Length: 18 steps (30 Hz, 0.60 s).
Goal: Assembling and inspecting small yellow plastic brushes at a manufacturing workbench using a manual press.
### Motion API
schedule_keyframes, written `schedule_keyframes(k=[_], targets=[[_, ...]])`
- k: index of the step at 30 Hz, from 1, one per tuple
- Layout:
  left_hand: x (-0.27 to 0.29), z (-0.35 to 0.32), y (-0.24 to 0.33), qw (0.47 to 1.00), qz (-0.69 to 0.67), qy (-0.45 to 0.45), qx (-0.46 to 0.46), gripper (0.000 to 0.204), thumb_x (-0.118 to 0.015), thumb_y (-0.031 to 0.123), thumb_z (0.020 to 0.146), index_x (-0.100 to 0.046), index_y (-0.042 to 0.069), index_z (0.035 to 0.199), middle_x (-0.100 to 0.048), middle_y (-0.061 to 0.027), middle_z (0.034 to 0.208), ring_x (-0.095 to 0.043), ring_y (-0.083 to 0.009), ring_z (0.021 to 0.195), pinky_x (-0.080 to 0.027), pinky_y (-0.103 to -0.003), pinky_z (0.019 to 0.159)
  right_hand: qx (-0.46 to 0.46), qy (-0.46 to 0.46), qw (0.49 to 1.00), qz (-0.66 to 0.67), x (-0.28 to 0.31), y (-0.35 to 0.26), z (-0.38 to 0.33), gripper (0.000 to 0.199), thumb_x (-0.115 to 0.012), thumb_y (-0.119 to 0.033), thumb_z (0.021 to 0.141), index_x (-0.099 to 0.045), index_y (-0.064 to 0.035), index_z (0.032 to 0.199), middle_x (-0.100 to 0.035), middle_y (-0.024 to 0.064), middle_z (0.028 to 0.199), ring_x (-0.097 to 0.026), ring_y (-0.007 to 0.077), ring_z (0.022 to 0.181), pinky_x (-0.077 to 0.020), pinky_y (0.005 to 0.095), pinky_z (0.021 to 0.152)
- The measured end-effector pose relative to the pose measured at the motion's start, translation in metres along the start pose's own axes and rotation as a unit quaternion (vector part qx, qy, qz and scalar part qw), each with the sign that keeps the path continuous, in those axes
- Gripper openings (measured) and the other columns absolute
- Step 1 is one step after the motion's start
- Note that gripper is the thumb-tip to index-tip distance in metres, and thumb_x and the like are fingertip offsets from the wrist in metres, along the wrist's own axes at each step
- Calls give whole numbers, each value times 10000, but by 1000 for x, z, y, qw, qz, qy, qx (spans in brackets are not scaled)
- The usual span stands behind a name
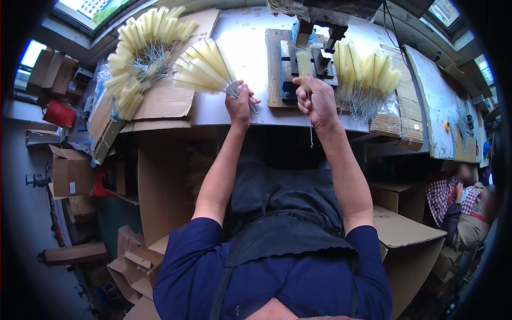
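My right hand (320, 102), nearer the machine (322, 60), pinches one brush (304, 63) pointing away from me; left of the machine, my left hand (239, 106) clutches a brush bunch (205, 66).

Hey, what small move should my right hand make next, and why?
Perhaps line the single brush up with the black fixture: your right hand pinches it with its bristled end close to the fixture, while your left hand holds the fanned brushes.

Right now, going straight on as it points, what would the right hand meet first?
The right hand, pale yellow bristle brush leading, would probably meet the black blocky metal machine; depth is unclear.
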State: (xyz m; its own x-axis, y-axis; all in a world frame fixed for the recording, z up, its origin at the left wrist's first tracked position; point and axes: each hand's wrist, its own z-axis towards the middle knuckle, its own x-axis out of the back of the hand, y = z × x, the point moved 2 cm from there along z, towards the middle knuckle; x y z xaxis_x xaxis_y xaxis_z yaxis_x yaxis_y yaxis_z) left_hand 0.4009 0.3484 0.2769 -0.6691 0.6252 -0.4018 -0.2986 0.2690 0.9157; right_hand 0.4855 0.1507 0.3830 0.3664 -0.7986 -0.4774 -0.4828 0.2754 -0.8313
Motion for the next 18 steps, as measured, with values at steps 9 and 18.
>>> schedule_keyframes(k=[9,18], targets=[[-2,-3,3,1000,11,-5,16,258,-537,138,1015,-490,2,1230,-578,-57,788,-577,-109,580,-594,-321,588,-36,-9,998,43,2,-12,16,362,-458,-277,1050,-608,52,1020,-533,14,617,-407,51,404,-365,217,371],[-3,-3,5,1000,24,3,-1,265,-539,116,1007,-496,-30,1224,-579,-82,778,-575,-120,552,-593,-323,556,-78,-29,992,99,-5,-27,17,797,-288,-621,1007,-439,108,1291,-652,250,1113,-705,285,794,-621,413,664]])
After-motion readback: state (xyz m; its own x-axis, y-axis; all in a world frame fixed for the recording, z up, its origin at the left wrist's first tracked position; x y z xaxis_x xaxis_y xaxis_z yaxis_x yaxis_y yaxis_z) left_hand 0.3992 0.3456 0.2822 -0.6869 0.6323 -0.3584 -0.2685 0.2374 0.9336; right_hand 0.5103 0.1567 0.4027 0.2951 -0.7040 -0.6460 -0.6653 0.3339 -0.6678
